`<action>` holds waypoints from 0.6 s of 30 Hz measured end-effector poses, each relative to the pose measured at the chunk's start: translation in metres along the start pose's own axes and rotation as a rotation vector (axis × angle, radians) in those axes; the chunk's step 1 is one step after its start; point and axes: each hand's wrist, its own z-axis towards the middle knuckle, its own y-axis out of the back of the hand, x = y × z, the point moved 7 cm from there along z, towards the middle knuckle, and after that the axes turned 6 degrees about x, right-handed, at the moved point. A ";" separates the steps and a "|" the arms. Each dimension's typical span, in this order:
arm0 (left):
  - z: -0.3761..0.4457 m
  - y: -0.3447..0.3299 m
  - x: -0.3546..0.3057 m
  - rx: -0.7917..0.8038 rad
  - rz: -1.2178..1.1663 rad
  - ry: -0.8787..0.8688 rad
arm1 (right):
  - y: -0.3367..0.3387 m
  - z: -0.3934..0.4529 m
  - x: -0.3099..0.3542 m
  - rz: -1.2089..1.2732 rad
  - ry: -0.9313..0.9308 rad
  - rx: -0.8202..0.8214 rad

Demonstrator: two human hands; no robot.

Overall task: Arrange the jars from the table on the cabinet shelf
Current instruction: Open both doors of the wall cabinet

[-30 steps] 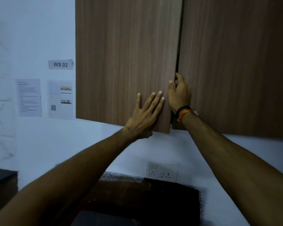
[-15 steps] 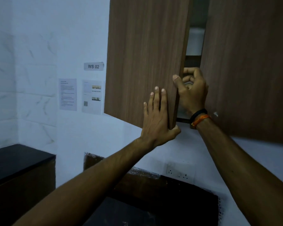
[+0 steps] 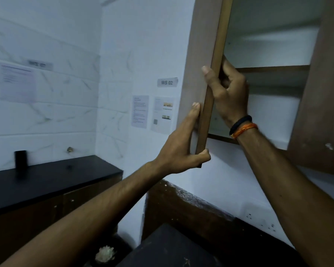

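Cabinet door (image 3: 210, 78): a second ago it was shut flush against its neighbour; half a second ago a narrow gap had opened; now it has swung wide, turned nearly edge-on to the viewer, its pale brown edge band running up the middle of the view
What that means: the shelf is now reachable, so I'd judge this the opening step, close to done; no jar has been placed yet
Cabinet shelf (image 3: 274, 69): a thin brown-edged board crossing the pale interior, just behind the right hand; what shows of it above and below looks bare, though the right door hides part of it
Jars: none that I can make out here; the table they stand on is not clearly in view, so where they are I cannot tell
Right hand (image 3: 228, 93): fingers curled round the door's free edge from the inside, thumb pressed on the outer face, clamped on the door; dark and orange bands on the wrist
Left hand (image 3: 181, 145): earlier it lay flat on the door's face; now it sits at the bottom corner, fingers straight up along the outer face, thumb hooked under the lower edge, steadying rather than gripping
Right door (image 3: 320, 93): dark wood, standing at the right edge, partly covering the opening
Wall: white, with a "WS 02" label (image 3: 167, 82) and two printed sheets (image 3: 152, 112) just left of the cabinet
Counter (image 3: 52, 176): black, low to the left, a small dark cylinder (image 3: 20, 160) standing near the wall; too blurred to name
Likely next: let go of the door and turn to fetch the jars
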 end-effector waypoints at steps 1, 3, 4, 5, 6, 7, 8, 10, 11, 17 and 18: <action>-0.006 0.012 0.002 -0.012 -0.009 0.012 | -0.012 0.002 0.006 0.010 0.021 0.011; -0.018 0.033 0.006 -0.040 -0.034 0.025 | -0.032 0.005 0.018 0.000 0.059 0.004; -0.023 0.042 0.008 -0.054 -0.044 0.035 | -0.041 0.007 0.022 -0.022 0.070 0.001; -0.029 0.051 0.011 -0.069 -0.049 0.048 | -0.052 0.009 0.027 -0.048 0.075 0.008; -0.034 0.059 0.013 -0.084 -0.050 0.064 | -0.063 0.011 0.029 -0.083 0.077 0.019; -0.039 0.066 0.017 -0.101 -0.054 0.087 | -0.074 0.013 0.032 -0.124 0.080 0.029; -0.044 0.074 0.022 -0.120 -0.054 0.117 | -0.086 0.014 0.035 -0.166 0.082 0.034; -0.052 0.085 0.033 -0.152 -0.052 0.174 | -0.106 0.017 0.040 -0.231 0.084 0.027; -0.056 0.092 0.039 -0.166 -0.041 0.199 | -0.115 0.018 0.042 -0.241 0.087 0.026; -0.070 0.126 0.063 -0.212 0.005 0.288 | -0.162 0.027 0.042 -0.291 0.126 0.119; -0.072 0.131 0.065 -0.220 0.024 0.294 | -0.170 0.028 0.042 -0.300 0.145 0.141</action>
